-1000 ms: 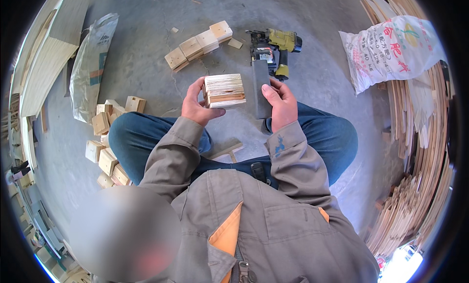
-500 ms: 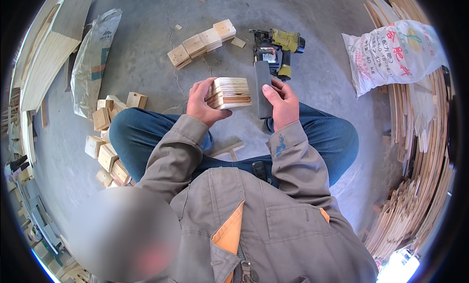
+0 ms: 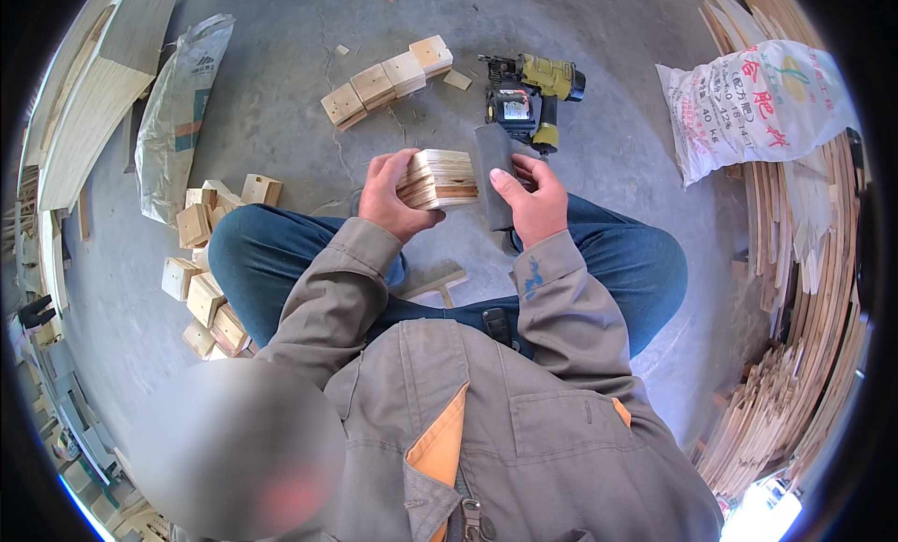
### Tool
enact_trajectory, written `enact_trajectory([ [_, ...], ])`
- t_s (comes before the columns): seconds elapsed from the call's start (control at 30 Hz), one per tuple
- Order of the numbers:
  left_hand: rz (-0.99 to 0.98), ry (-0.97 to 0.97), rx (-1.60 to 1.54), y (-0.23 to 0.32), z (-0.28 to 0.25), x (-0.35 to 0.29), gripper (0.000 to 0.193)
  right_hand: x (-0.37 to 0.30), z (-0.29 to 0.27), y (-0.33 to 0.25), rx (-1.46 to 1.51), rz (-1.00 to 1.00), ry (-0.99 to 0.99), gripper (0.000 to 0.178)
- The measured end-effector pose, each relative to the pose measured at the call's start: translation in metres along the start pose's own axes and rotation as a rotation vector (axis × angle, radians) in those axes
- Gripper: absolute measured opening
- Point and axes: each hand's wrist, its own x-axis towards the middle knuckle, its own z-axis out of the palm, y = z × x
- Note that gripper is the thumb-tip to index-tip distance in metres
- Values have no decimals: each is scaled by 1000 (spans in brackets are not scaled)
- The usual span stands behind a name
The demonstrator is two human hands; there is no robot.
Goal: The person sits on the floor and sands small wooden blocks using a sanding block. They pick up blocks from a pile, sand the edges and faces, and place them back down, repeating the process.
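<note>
A layered plywood block (image 3: 449,182) is gripped in my left hand (image 3: 385,196), its striped edge turned to the right and fingers wrapped round its left end. My right hand (image 3: 541,205) holds a long, flat, dark grey bar (image 3: 492,154) upright, the thumb pressed against its face. The bar stands close by the block's right end; I cannot tell whether they touch. Beyond my right hand a yellow-green and black nail gun (image 3: 533,88) lies on the floor. Several wooden blocks (image 3: 388,79) form a slanting row ahead of my left hand.
More wooden blocks (image 3: 208,299) are heaped beside my left knee. A white printed sack (image 3: 758,107) rests on stacked wood strips (image 3: 804,252) at right. At far left, a pale plastic sack (image 3: 182,121) leans near plywood sheets (image 3: 112,93). A small wood scrap (image 3: 457,80) lies near the nail gun.
My right hand has brought the grey bar leftward, nearer the block's end, and tilted it slightly. My left hand and the plywood block have hardly moved.
</note>
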Motion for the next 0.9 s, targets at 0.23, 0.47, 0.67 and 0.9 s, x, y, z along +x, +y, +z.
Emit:
enact_trajectory([
  [0.23,20,-68,72,-5,7,-5,91,-12,10,-12,-264,-240,-69,57],
  [0.47,24,-37,37,-2,9,-8,90,-12,16,-8,-413,-266,-91,56],
  [0.67,-9,-24,-58,6,3,-6,93,5,-4,17,-608,51,32,59],
  [0.9,-96,-37,-514,-9,-3,1,103,7,-7,17,-505,-1,85,61],
])
